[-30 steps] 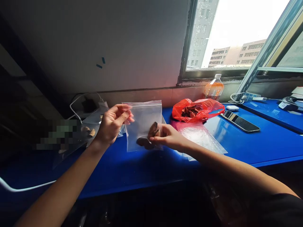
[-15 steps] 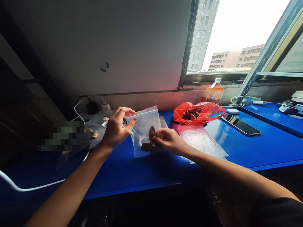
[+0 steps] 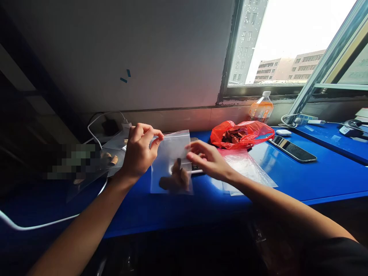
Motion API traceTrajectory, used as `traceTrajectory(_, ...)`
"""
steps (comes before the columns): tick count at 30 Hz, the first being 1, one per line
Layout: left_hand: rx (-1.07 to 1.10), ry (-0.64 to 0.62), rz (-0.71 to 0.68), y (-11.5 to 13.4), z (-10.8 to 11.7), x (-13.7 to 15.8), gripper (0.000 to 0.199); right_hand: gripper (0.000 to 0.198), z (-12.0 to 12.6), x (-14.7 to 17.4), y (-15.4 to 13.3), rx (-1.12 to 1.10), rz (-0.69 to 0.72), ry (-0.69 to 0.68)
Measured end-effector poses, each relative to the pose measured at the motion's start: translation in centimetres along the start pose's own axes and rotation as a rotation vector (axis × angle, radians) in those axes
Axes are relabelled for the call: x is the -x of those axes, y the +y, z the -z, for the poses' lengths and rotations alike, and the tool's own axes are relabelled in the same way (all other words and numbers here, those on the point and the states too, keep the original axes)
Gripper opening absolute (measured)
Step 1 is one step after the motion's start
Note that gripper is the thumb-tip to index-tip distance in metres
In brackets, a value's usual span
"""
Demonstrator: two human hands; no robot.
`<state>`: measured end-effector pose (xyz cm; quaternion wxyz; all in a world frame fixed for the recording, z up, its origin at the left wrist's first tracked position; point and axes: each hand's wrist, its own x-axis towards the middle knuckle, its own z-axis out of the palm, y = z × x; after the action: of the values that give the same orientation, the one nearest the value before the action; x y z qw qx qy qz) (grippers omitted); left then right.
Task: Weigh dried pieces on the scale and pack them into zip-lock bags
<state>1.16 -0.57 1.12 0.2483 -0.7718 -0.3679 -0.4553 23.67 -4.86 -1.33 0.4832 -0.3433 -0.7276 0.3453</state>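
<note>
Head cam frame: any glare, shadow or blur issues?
Head view: window blown out, glare on the blue table; same view: far left sinks into shadow; same view: brown pieces in the zip bag look hazy and blurred.

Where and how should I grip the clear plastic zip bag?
Probably pinch the bag by its upper right corner, from the right: that corner looks free, the left hand is at the upper left, and irregular brown pieces show low.
</note>
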Motion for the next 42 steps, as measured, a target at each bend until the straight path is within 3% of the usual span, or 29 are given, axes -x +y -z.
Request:
traceTrajectory(2,-0.065,0.009,-0.088,0.5,0.1,-0.1,0.011,0.038,1.0,-1.1,-0.7,-0.033,0.027,0.119)
traceTrajectory(4,-0.087,-0.006,-0.166,1.1,0.0,-0.3,0.011,0.034,1.9,-2.4,-1.1,-0.010,0.024,0.139)
traceTrajectory(9,-0.017,-0.060,-0.251,2.1,-0.6,-0.1,0.013,0.029,2.7,-5.1,-1.9,-0.039,-0.105,-0.271)
traceTrajectory(12,0.076,-0.131,-0.227,2.0,-0.9,0.1,0.013,0.029,2.4,-6.0,-2.3,0.007,-0.109,-0.382)
traceTrajectory(14,0.121,-0.162,-0.195,2.0,-0.9,0.3,0.013,0.023,2.2,-6.3,-2.3,0.079,-0.085,-0.361)
traceTrajectory(19,0.133,-0.166,-0.202,2.4,-0.3,0.6,0.012,0.012,2.3,-6.8,-2.3,0.379,0.009,-0.057)
traceTrajectory(22,0.124,-0.152,-0.144,2.1,-0.2,0.5,0.010,0.006,2.6,-6.1,-2.7,0.326,0.052,-0.138)
traceTrajectory(26,0.109,-0.155,-0.044,0.7,-0.2,0.2,0.010,0.033,2.6,-4.7,-3.3,0.355,0.110,-0.286)
traceTrajectory(29,0.073,-0.159,-0.015,-0.8,-0.2,-0.4,0.015,0.040,2.7,-4.3,-3.9,0.400,0.185,-0.251)
traceTrajectory(32,0.108,-0.157,-0.024,-2.1,0.3,-1.2,0.018,0.034,3.1,-4.0,-4.5,0.339,0.224,-0.153)
traceTrajectory(34,0.179,-0.122,-0.022,-2.2,1.2,-2.0,0.018,0.027,3.5,-3.2,-4.4,0.182,0.176,-0.021)
traceTrajectory(37,0.286,-0.036,0.049,-1.2,3.0,-3.4,0.013,0.041,3.8,-0.5,-3.3,-0.046,0.028,0.168)
traceTrajectory(42,0.416,0.147,0.222,2.5,4.4,-6.2,0.017,0.056,3.1,4.9,-1.3,-0.274,-0.287,0.103)
